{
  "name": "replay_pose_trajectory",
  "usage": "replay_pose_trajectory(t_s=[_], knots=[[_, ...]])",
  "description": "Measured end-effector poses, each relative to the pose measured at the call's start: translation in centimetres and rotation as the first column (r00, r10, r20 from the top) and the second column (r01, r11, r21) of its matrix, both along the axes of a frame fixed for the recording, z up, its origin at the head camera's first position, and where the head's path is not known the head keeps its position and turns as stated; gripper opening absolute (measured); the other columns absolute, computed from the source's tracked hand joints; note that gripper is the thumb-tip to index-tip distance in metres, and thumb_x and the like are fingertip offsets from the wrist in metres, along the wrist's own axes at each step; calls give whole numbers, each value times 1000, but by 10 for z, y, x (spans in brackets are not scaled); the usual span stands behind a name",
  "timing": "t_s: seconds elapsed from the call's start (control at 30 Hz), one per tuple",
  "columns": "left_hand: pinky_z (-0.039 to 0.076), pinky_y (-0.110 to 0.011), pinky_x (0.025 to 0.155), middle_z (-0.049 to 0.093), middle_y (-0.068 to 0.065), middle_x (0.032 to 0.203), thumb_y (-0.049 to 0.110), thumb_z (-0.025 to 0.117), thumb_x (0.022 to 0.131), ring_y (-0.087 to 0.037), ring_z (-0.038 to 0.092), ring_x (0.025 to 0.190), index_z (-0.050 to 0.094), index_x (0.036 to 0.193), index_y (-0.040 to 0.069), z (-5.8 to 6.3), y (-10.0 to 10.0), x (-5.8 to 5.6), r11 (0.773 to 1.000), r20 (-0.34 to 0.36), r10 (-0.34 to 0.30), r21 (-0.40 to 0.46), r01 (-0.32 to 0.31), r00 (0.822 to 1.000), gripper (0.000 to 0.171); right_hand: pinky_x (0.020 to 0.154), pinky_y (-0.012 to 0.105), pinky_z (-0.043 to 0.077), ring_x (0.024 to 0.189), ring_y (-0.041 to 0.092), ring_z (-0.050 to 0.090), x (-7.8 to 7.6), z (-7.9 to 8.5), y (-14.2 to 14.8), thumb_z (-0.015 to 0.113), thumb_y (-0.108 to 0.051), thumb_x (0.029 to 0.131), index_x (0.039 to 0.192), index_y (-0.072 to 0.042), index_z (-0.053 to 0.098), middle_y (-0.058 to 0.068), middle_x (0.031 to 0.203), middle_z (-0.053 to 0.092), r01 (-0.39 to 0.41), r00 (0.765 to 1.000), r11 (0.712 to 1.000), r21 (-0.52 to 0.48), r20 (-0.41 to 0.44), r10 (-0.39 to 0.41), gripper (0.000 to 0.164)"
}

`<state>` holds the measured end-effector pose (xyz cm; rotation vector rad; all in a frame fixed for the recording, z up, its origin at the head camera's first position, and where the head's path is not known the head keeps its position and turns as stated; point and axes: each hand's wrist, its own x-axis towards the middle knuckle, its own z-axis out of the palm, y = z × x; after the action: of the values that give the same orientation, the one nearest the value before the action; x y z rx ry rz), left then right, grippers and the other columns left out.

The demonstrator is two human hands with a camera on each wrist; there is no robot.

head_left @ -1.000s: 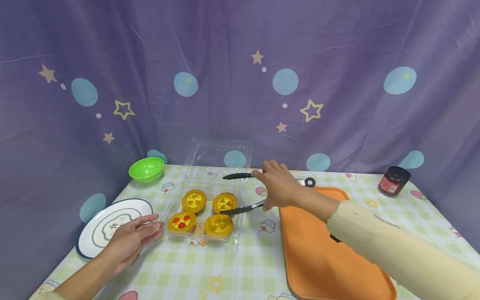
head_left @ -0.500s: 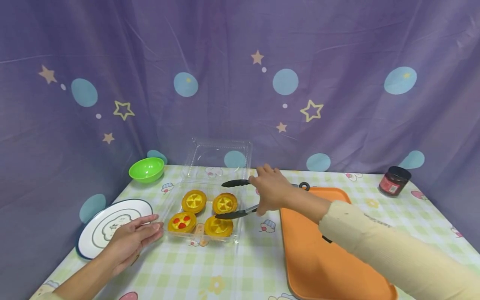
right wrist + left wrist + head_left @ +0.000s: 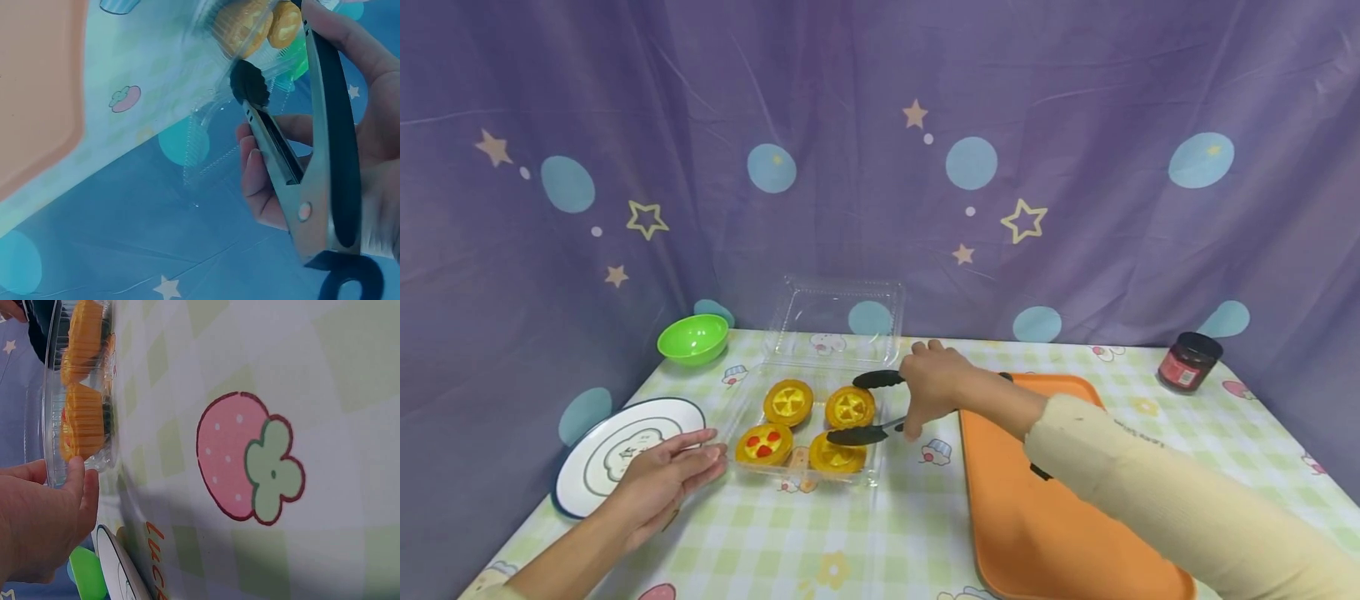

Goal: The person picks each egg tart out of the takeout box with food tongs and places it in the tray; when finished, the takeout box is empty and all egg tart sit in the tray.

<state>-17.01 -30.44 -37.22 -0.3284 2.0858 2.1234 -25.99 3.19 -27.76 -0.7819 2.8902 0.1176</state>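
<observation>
My left hand [image 3: 662, 483] pinches the near left edge of a clear plastic container [image 3: 55, 478]; in the left wrist view its fingers lie on both sides of the rim. Inside sit several egg tarts, one with red pieces on top [image 3: 763, 445] and others with yellow fruit-like topping [image 3: 788, 403]. My right hand [image 3: 934, 379] grips a pair of tongs [image 3: 331, 137] with black tips and metal arms. The tongs are spread over the container's right side. One tip overlaps the near right tart [image 3: 842, 458]; the other is above the far right tart [image 3: 850, 407].
The container's clear lid [image 3: 835, 321] stands raised at the back. A white plate [image 3: 580, 483] lies left, with a green bowl [image 3: 694, 340] behind it. An orange tray [image 3: 1022, 517] is under my right forearm. A dark jar [image 3: 1187, 363] stands far right.
My right hand has moved left and slightly nearer with the tongs, whose near tip now overlaps the near right tart. The gap between the tips has narrowed. My left hand stays put.
</observation>
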Motion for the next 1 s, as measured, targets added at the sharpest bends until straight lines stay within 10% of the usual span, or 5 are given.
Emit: replay_pose_trajectory(t_s=[0.4,0.77,1.0], knots=[[55,-32,94,65,-4,107,5,60,94,-11,66,97,19,147,-11,0,0,0,1000,12,11,12,-11,1000,68,73,35,51,92,26,47,-1,10,-15,87,-47,59,107,-12,63,6,104,56,68,992,997,39,108,-71,64],[54,-32,95,64,-4,107,5,60,94,-10,65,97,18,147,-12,-1,-1,0,1000,12,9,0,-9,1000,69,59,25,45,73,15,49,-14,7,-16,85,-40,65,95,-7,62,-1,84,57,104,946,984,-141,321,-54,50],[54,-32,95,64,-3,107,6,61,94,-10,66,97,19,147,-11,-1,1,-1,1000,12,8,-7,-8,1000,70,69,29,52,83,17,57,-11,2,-22,85,-43,66,108,-9,60,-1,95,60,140,952,983,-118,290,-101,60]])
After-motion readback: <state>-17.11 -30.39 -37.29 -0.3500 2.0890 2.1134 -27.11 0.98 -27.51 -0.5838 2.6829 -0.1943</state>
